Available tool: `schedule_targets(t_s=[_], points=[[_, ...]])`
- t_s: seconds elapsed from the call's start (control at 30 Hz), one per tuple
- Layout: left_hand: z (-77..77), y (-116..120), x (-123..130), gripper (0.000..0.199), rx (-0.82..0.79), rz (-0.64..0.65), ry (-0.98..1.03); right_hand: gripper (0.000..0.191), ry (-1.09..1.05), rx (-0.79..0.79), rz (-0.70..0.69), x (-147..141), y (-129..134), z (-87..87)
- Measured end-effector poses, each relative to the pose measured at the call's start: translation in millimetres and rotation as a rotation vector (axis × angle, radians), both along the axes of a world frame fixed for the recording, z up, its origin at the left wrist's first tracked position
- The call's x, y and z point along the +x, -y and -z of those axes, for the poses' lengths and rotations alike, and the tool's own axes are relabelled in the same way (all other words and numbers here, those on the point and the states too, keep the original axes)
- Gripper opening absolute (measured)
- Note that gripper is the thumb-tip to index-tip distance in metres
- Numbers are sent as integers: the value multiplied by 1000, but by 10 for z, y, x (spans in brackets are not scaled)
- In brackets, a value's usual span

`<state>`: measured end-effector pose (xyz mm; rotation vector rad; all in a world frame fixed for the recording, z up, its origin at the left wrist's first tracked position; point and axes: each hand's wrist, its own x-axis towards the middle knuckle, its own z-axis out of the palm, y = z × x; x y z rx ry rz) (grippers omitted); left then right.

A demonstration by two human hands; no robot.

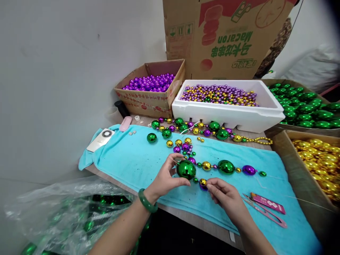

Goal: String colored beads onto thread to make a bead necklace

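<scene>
My left hand (168, 179) is closed around a large shiny green bead (186, 169), thumb below it and fingers behind. With thumb and forefinger, my right hand (224, 194) pinches a gold bead (203, 182); a purple bead shows just under it. A small green bead (196, 180) sits between the two hands. Behind them a strung row of beads runs right, with a big green bead (226, 167) and a purple bead (249, 170), and thin thread trails from its end. Loose gold, purple and green beads lie beyond my fingertips on the turquoise towel (127, 159).
Pink-handled thread snips (265, 211) and a magenta packet (268, 203) lie at right. A finished-looking bead strand (214, 126) stretches before a white foam box (225, 115) of small beads. Cartons of purple (143, 101), green and gold beads surround the table. A white device (101, 140) rests at left.
</scene>
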<state>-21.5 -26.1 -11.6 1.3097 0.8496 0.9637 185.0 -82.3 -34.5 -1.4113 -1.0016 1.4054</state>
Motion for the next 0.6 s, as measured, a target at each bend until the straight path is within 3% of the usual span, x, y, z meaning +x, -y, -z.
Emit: schedule_targets(t_s=[0.17, 0.27, 0.47, 0.6], points=[[-53, 76, 146, 47, -61, 36, 28, 38, -130, -79, 8, -76, 11, 42], [-108, 64, 174, 29, -25, -22, 15, 36, -195, -102, 25, -80, 20, 89], [-139, -2, 223, 17, 30, -124, 10, 33, -195, -81, 52, -52, 49, 118], [-130, 8, 277, 13, 45, -129, 8, 33, -174, -75, -19, 20, 54, 121]])
